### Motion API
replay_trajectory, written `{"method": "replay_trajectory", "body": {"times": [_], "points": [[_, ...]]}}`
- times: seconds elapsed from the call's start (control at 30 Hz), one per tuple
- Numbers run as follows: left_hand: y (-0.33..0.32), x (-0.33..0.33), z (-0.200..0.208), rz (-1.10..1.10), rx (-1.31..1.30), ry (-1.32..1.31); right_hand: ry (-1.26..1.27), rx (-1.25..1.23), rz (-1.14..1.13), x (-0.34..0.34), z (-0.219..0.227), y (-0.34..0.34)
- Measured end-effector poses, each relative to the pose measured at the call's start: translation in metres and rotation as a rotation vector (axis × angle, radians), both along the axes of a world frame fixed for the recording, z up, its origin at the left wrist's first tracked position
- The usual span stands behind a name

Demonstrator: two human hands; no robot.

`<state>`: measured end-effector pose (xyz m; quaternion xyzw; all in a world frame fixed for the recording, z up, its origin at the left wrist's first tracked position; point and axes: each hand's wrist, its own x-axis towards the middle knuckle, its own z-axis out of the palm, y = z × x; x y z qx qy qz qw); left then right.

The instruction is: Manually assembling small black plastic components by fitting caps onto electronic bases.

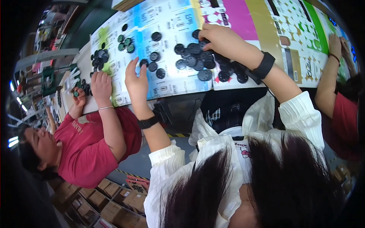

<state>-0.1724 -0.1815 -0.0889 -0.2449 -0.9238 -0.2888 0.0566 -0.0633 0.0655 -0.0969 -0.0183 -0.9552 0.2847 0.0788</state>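
Observation:
My left hand (137, 83) is low over the printed sheet with its thumb and fingers apart. A small black round disc (143, 62) lies at its thumb tip, with several like it just to the right. My right hand (222, 41) reaches over the far edge of a pile of black discs (191, 61). Its fingers and thumb curl around a black disc, partly hidden by the hand. Another black disc (196, 34) is beside its fingertips. Some discs have small holes like buttons. Both wrists wear black bands.
Brightly printed sheets (176, 81) cover the table. At left a co-worker in red (91, 148) holds a small greenish disc, near dark green discs (126, 44) and a black heap (100, 57). Another person's arm (327, 76) is at right. Cardboard boxes (110, 212) stand below.

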Motion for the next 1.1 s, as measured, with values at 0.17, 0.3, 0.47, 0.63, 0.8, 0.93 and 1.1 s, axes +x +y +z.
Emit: {"method": "replay_trajectory", "body": {"times": [0.17,0.3,0.47,0.63,0.8,0.93,1.1], "points": [[-0.003,-0.070,0.003,0.089,-0.064,-0.065,-0.087,-0.018,0.039,-0.006,0.006,0.003],[0.015,-0.094,0.000,0.194,-0.245,-0.011,-0.102,-0.090,-0.012,0.001,0.019,0.008],[0.018,-0.090,-0.008,0.199,-0.032,-0.212,0.222,-0.296,-0.080,0.032,0.048,0.014],[0.049,-0.037,0.025,-0.207,0.264,-0.348,0.338,-0.684,-0.220,0.076,0.073,0.013],[0.101,0.045,0.089,-0.587,-0.083,-0.455,0.286,-0.831,-0.096,0.092,0.081,-0.003],[0.123,0.072,0.111,-0.812,-0.130,-0.483,0.257,-0.927,-0.070,0.098,0.076,-0.009],[0.130,0.081,0.105,-0.794,0.213,-0.658,0.322,-0.993,-0.171,0.109,0.081,-0.005]]}}
